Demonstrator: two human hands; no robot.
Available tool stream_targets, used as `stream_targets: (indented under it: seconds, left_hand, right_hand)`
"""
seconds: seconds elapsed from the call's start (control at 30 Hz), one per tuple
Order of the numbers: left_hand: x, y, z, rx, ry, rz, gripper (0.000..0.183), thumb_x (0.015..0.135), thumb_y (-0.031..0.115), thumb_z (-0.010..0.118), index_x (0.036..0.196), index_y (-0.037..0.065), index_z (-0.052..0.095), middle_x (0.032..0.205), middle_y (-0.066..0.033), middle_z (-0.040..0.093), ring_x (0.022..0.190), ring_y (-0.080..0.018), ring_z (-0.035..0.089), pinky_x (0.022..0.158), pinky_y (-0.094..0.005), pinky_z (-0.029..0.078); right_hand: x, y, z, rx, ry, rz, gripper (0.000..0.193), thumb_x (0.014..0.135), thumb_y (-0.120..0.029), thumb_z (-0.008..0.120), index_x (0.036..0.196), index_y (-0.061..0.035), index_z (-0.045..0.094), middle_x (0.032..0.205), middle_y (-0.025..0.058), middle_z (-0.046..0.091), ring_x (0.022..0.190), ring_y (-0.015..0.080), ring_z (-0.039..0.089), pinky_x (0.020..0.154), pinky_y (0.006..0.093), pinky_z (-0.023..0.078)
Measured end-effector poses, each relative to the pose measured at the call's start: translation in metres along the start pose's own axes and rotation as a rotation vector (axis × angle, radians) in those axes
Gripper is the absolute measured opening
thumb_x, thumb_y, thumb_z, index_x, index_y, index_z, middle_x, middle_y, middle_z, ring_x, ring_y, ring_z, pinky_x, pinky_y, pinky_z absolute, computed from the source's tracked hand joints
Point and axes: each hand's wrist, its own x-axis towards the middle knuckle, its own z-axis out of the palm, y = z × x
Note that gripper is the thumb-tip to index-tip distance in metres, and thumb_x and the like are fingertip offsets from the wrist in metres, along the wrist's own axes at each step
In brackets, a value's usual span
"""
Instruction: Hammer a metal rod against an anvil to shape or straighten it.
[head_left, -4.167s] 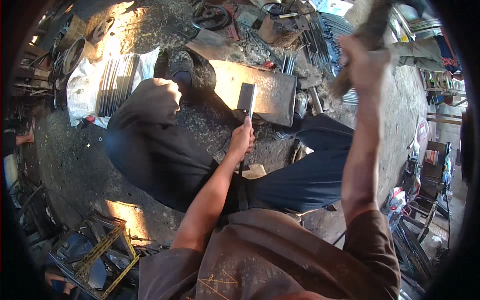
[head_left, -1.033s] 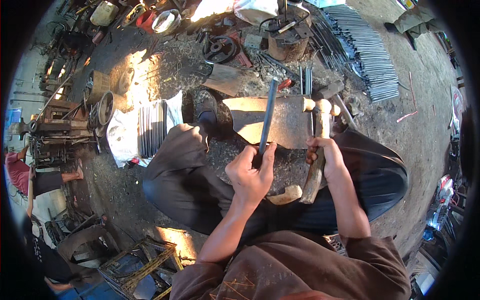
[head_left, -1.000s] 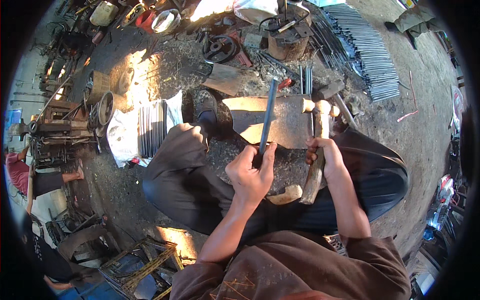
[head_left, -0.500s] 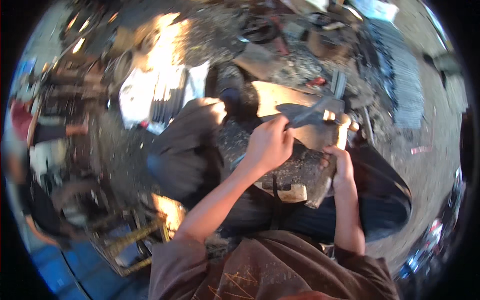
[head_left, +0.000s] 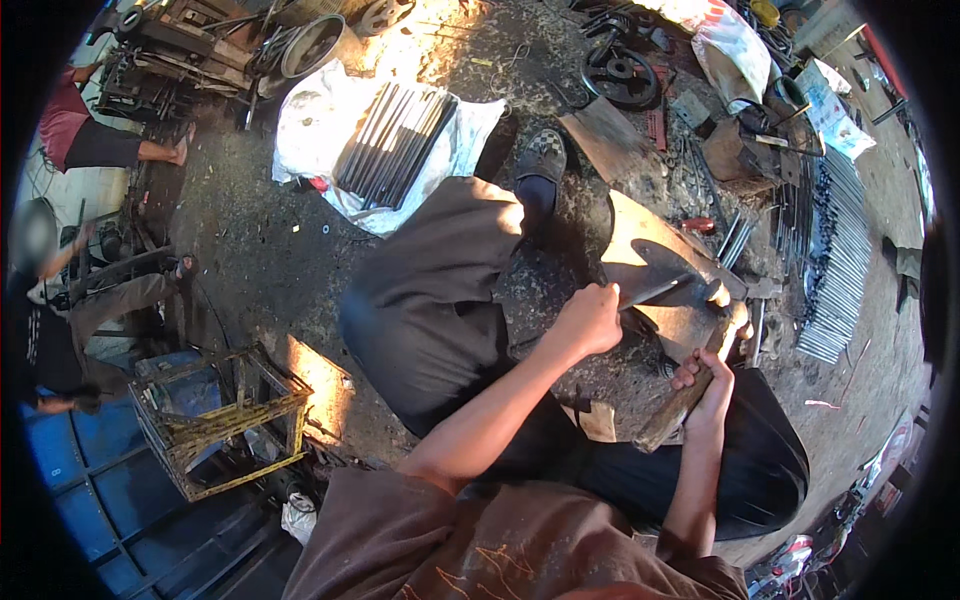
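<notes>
My left hand (head_left: 590, 318) is closed around a dark metal bar (head_left: 655, 291). The bar points right, its far end over a tan flat plate (head_left: 632, 225) partly in shadow. My right hand (head_left: 707, 385) grips the wooden handle (head_left: 662, 428) of a hammer, the handle's butt toward my lap. The hammer's head (head_left: 738, 318) is up beside a dark metal block (head_left: 728, 278) at the plate's right end. Whether the head touches the block I cannot tell. The bar's end inside my left fist is hidden.
Dark bars (head_left: 395, 140) lie in a row on a white sack (head_left: 310, 130). Thin metal rods (head_left: 835, 270) are piled at the right. A yellow metal frame (head_left: 220, 420) stands at left; two other people (head_left: 100, 140) are at the far left. A handwheel (head_left: 620, 78) lies ahead.
The view has shifted and become sharper. Both hands keep their hold on the bar and hammer; the hammer handle now slants more, its butt toward the left.
</notes>
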Motion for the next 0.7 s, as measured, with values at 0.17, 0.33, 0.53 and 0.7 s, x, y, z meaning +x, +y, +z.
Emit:
stream_targets:
  seconds: [0.17,0.33,0.53,0.7]
  left_hand:
    - [0.001,-0.016,0.001,-0.032,-0.124,-0.047,0.022,0.084,0.019,0.062,0.093,-0.001,0.065,0.085,-0.0257,0.066,0.086,-0.0444,0.064,0.079,-0.0515,0.051]
    - [0.007,-0.029,0.007,-0.102,-0.242,-0.098,0.026,0.091,0.03,0.057,0.096,0.006,0.066,0.09,-0.0249,0.065,0.09,-0.044,0.062,0.078,-0.051,0.049]
    - [0.007,-0.021,0.003,-0.038,-0.279,-0.106,0.031,0.095,0.035,0.052,0.102,0.007,0.065,0.096,-0.0234,0.066,0.095,-0.0427,0.061,0.08,-0.052,0.048]
    - [0.005,-0.008,-0.004,0.083,-0.23,-0.05,0.034,0.097,0.034,0.049,0.105,0.004,0.062,0.091,-0.027,0.064,0.091,-0.0465,0.06,0.079,-0.054,0.047]
  right_hand:
    - [0.002,0.005,0.003,-0.036,0.037,-0.03,0.012,0.087,-0.018,0.056,0.084,-0.0079,0.051,0.065,0.003,0.045,0.05,0.0156,0.045,0.049,0.0322,0.041]
    - [-0.002,0.004,0.006,0.004,-0.003,-0.073,0.016,0.087,-0.024,0.055,0.085,-0.0079,0.051,0.063,0.0029,0.044,0.046,0.0159,0.043,0.046,0.0324,0.039]
    - [-0.004,-0.007,0.006,-0.096,0.119,-0.11,0.017,0.084,-0.022,0.058,0.087,-0.0063,0.052,0.065,0.0038,0.047,0.046,0.0176,0.046,0.046,0.032,0.041]
    - [-0.012,-0.011,0.016,-0.411,0.037,-0.53,0.017,0.076,0.002,0.062,0.09,-0.0027,0.054,0.07,0.0062,0.059,0.055,0.0154,0.058,0.048,0.0291,0.046]
